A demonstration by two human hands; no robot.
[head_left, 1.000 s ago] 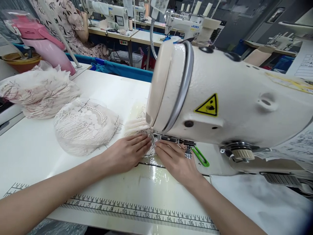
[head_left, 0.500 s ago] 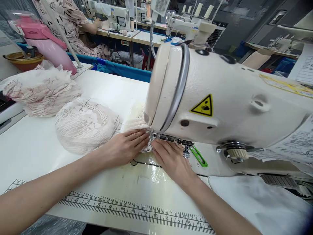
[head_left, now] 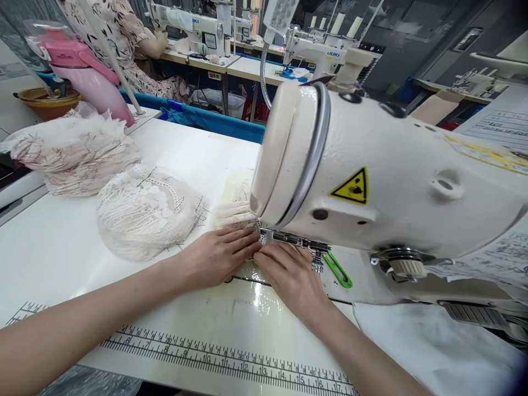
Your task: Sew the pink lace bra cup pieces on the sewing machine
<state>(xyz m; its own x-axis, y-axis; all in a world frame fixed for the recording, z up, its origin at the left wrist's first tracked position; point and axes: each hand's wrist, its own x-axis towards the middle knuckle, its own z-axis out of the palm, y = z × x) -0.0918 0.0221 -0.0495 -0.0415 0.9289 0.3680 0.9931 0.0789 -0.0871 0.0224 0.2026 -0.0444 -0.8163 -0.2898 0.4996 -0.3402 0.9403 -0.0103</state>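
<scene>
A pale lace fabric piece (head_left: 233,213) lies gathered under the head of the white sewing machine (head_left: 301,159). My left hand (head_left: 223,254) rests on its near edge, fingers stretched flat and side by side, tips close to the presser foot (head_left: 265,236). Just right of them, my right hand (head_left: 291,272) has its fingers bent and drawn together at the fabric's edge beneath the needle area. The hands meet at the fingertips and cover most of the lace there. The needle itself is hard to make out.
Left of the hands lie a round lace bundle (head_left: 148,214) and a larger heap of lace pieces (head_left: 74,151). A pink bottle (head_left: 82,77) stands behind. Right of my hand lies a narrow green tool (head_left: 339,269). A printed ruler (head_left: 231,357) runs along the front. Another person (head_left: 119,49) sits beyond.
My hands have come closer together, covering the lace patch that showed between them. The right fingers are more bunched near the presser foot. The whole view has shifted slightly.
</scene>
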